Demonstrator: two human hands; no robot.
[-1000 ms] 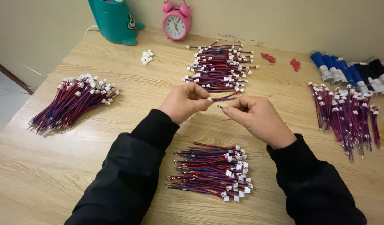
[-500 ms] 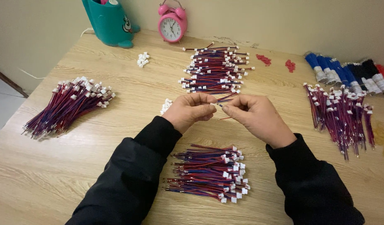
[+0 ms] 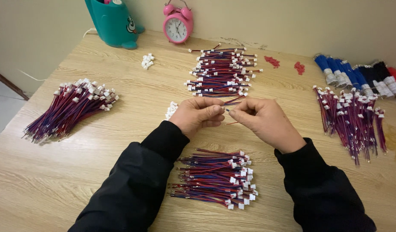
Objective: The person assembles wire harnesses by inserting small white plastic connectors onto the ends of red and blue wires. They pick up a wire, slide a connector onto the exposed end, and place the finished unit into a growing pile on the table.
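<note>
Over the middle of the wooden table, my left hand and my right hand meet fingertip to fingertip. Both pinch one thin red and blue wire lead. Its ends stick out up and to the right of my fingers. A pile of red and blue wire leads with white connectors lies just below my wrists. A second pile lies beyond my hands. A small heap of white connectors sits by my left hand.
More wire piles lie at the left and right. At the back stand a teal holder and a pink alarm clock. Blue, black and red bundles, small red pieces and loose white connectors lie nearby.
My hands have stayed together on the wire lead. The view has shifted a little, and a small heap of white connectors now shows beside my left hand.
</note>
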